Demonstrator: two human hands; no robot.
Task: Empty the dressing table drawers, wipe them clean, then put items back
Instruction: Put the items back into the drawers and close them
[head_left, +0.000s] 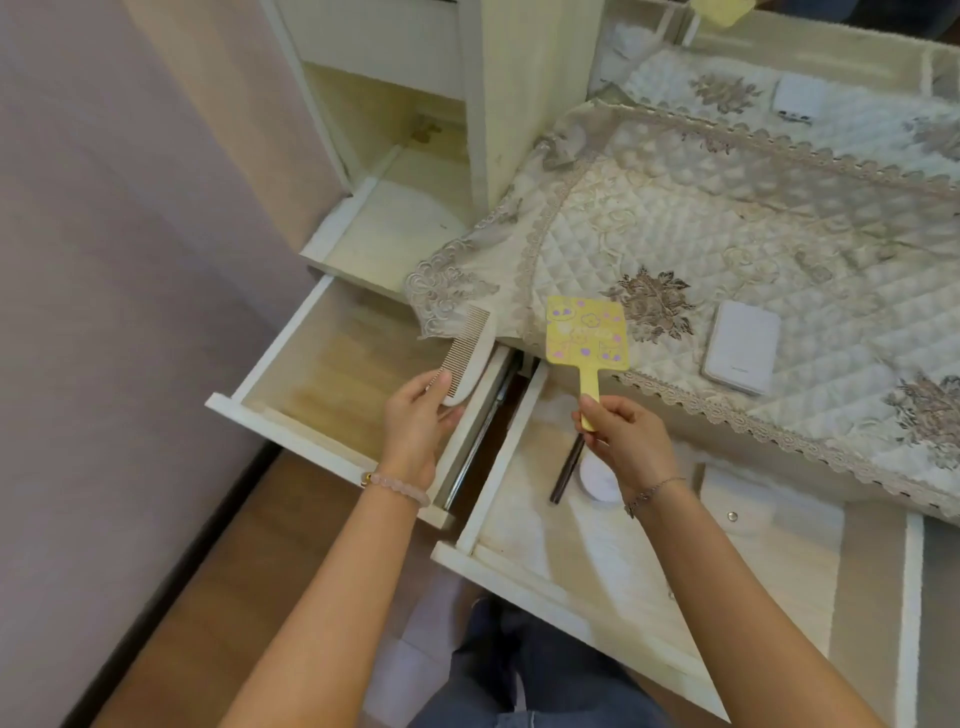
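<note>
Two drawers of the dressing table stand pulled out below you. Your left hand (415, 415) grips the rounded end of a white fine-toothed comb (465, 358), thumb on top and fingers curled underneath, holding it above the right side of the left drawer (291, 410), whose wooden floor shows bare. Your right hand (621, 441) pinches the lower end of the handle of a yellow hand mirror (586, 332) between thumb and curled fingers. Its patterned square head points away from you and overlaps the front edge of the quilted lace-trimmed cloth (701, 234) on the tabletop. Under that hand, in the wide middle drawer (545, 574), a dark pencil (566, 470) lies just beside a round white compact (597, 480), which your hand partly hides. A white rectangular case (742, 348) rests on the cloth, right of the mirror.
</note>
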